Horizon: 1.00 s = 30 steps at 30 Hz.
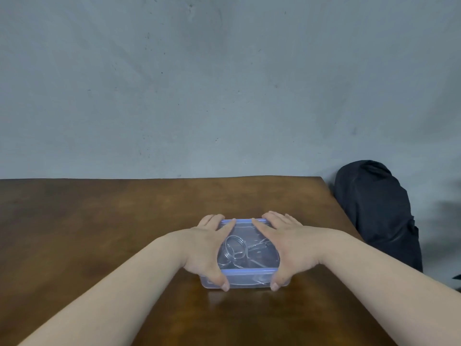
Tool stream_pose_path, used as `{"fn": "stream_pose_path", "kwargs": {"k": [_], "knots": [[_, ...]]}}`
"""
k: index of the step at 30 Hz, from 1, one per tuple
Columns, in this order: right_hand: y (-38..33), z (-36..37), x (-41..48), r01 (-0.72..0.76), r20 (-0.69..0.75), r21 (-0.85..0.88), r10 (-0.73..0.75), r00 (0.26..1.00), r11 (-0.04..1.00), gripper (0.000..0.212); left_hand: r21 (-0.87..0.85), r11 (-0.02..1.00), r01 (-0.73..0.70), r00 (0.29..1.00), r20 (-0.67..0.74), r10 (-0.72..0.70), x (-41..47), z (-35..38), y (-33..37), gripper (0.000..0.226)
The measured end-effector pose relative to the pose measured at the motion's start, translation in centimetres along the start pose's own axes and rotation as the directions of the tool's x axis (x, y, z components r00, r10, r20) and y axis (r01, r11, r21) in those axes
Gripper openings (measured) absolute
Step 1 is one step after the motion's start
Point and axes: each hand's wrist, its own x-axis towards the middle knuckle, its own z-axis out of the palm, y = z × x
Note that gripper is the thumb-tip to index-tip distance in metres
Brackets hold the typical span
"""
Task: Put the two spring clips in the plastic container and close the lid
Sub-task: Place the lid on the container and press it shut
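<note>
On a brown wooden table (99,221) before a grey wall, the plastic container (245,280) sits with its lid (245,270) on. The left hand (207,248) and right hand (289,245) press flat on the lid's ends, thumbs against the front wall, with 2 spring clips (237,250) visible inside.

No text, label or number is readable anywhere (container lid included).

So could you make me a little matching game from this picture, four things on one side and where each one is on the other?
Things:
1. spring clips
2. left hand
3. black bag
4. plastic container

Places:
A. beside the table's right edge, against the wall
B. inside the container, seen through the lid
C. on the wooden table, between both hands
D. pressing on the lid's left side

Pairs: 1-B, 2-D, 3-A, 4-C
</note>
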Motion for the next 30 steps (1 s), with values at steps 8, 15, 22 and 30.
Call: {"fn": "stream_pose_path", "kwargs": {"k": [8, 15, 22, 30], "knots": [[-0.4, 0.3, 0.4, 0.016, -0.073, -0.016, -0.017, 0.997, 1.000, 0.124, -0.019, 1.000, -0.002, 0.996, -0.089, 0.001, 0.0, 0.6, 0.6, 0.131], [-0.4, 1.6, 0.2, 0.042, -0.159, 0.114, -0.024, 0.987, 0.993, 0.121, -0.225, 0.974, -0.038, 0.970, -0.242, -0.018, -1.2, 2.3, 1.1, 0.128], [-0.2, 2.6, 0.2, 0.055, -0.222, 0.142, -0.023, 0.975, 0.988, 0.121, -0.318, 0.943, -0.098, 0.948, -0.318, -0.008, -2.4, 2.7, 1.2, 0.130], [0.4, 3.9, -1.3, 0.097, -0.271, 0.394, 0.014, 0.963, 0.914, 0.115, -0.529, 0.837, -0.140, 0.957, -0.289, -0.022, -2.5, 3.5, -0.5, 0.138]]}}
